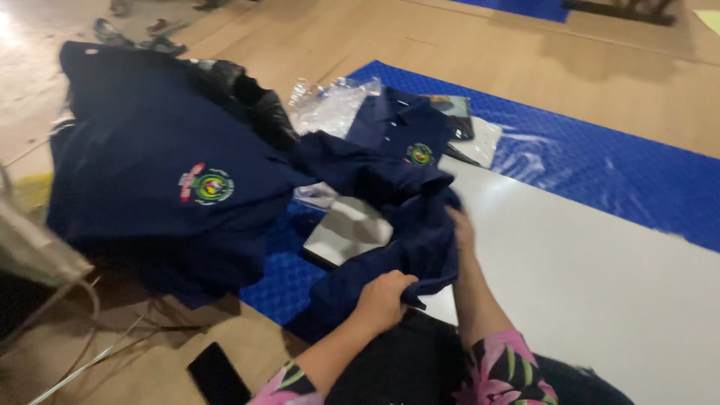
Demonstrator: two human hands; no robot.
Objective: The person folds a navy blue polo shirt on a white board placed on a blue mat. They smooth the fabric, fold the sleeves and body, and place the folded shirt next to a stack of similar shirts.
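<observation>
Left hand point(384, 298) fist-closed on navy shirt point(405, 225), bunched over white board's point(585, 285) near edge. Right hand point(461, 229) mostly hidden in the same fabric; grip unclear. Stack of 2+ matching shirts point(165, 172) lies left.

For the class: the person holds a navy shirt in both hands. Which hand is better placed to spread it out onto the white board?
Probably the right hand: it grips the navy shirt at its edge directly over the white board. The left hand bunches the lower fabric nearer the body.

A crumpled clear plastic bag point(330, 105) lies on the blue mat beside a flat, clear-wrapped packet point(469, 131).
</observation>
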